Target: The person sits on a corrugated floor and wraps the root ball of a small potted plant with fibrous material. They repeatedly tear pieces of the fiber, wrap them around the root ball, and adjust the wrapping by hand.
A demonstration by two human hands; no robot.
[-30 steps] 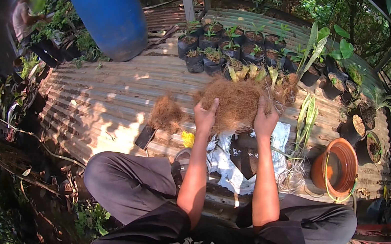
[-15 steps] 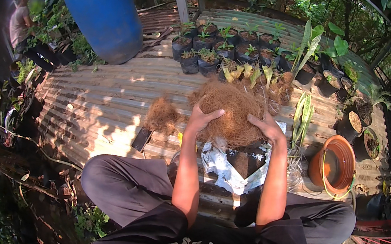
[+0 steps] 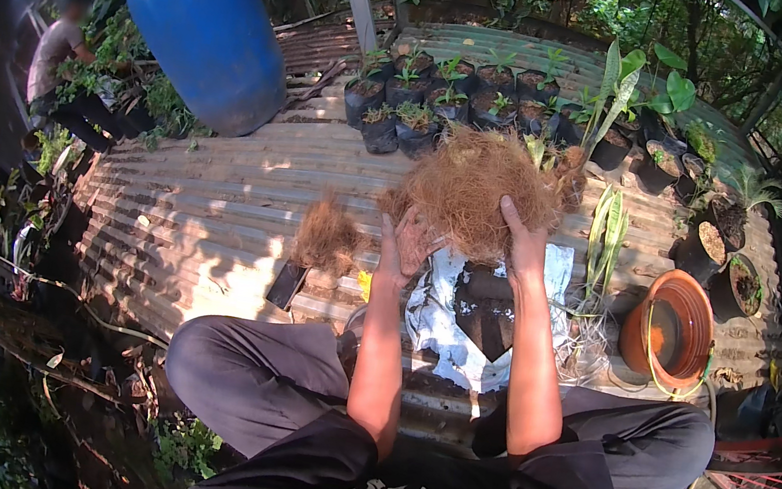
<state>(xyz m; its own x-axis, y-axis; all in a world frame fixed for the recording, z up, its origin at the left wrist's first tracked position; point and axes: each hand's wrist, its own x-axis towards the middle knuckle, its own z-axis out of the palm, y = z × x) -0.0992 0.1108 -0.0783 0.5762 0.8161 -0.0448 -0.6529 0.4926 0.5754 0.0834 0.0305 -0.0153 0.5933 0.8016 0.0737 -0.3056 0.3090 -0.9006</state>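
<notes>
The brown fibre mass [image 3: 485, 193] is held up beyond the white sheet [image 3: 557, 269]; the right hand [image 3: 526, 242] clamps its edge, thumb in front; the left hand [image 3: 405, 249], fingers apart, lies at its lower left.

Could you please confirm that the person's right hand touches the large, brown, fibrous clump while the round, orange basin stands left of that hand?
Not quite: in the head view, the right hand touches the brown clump, but the orange basin stands right of that hand.
</notes>
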